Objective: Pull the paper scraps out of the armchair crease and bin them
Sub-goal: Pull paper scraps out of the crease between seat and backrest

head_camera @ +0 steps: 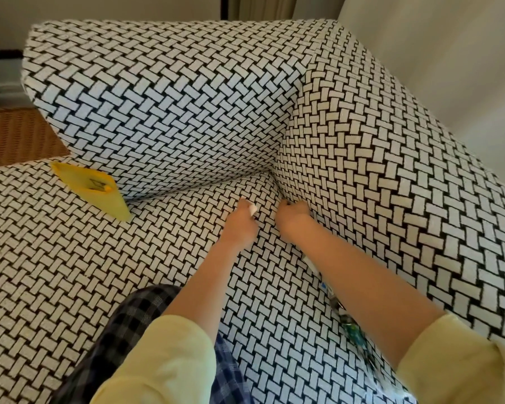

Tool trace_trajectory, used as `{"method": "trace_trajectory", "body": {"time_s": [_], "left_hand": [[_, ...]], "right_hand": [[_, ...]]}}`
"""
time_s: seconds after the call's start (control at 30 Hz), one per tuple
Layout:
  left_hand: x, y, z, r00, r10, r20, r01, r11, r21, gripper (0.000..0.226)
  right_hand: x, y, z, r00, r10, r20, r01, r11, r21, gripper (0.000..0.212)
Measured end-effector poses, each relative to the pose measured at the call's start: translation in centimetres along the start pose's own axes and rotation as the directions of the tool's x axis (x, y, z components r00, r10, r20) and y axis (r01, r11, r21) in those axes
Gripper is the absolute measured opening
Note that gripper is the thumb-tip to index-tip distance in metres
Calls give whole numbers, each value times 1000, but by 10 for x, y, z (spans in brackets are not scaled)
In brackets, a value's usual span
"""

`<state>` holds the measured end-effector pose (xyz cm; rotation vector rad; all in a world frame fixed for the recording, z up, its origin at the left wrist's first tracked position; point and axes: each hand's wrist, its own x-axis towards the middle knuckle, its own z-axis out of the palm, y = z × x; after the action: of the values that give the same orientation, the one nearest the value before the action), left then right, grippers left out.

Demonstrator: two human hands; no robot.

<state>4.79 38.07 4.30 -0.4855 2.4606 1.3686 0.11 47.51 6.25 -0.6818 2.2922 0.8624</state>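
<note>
Left hand (241, 225) pinches a white paper scrap (252, 209) at its fingertips; right hand (292, 215) digs into the armchair crease (279, 185), grip indeterminable; scraps judged light, flimsy, best taken by exposed edges

Two hands (239, 225) (293, 218), one armchair (169, 112), one yellow card (94, 185), one white scrap (252, 209) — perhaps three crease scraps (352, 330)

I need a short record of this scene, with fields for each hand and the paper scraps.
left hand: pinches a white scrap
right hand: dug into the side crease
yellow paper: wedged in the back crease, at left
other scraps: in the side crease, beneath the right forearm
bin: not in view
</note>
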Motion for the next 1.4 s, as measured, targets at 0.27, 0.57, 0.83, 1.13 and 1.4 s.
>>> {"method": "trace_trajectory", "body": {"time_s": [0.27,0.57,0.83,1.13,1.4], "left_hand": [[-17,7,7,994,-29,103,38,996,-81,28],[-32,10,18,989,-80,121,95,988,-122,26],[-38,11,30,991,-91,103,97,993,-61,20],[-50,8,49,969,199,149,-245,863,442,50],[-45,13,50,971,238,-16,-199,846,495,23]], "right_hand": [[-28,-2,10,995,89,-41,-95,980,-176,53],[-41,-29,51,961,241,-137,-267,937,-224,32],[-75,-30,59,884,386,-265,-283,892,352,14],[-95,-41,83,794,348,-498,-92,879,468,61],[-93,-41,87,839,438,-323,-244,833,496,73]]}}
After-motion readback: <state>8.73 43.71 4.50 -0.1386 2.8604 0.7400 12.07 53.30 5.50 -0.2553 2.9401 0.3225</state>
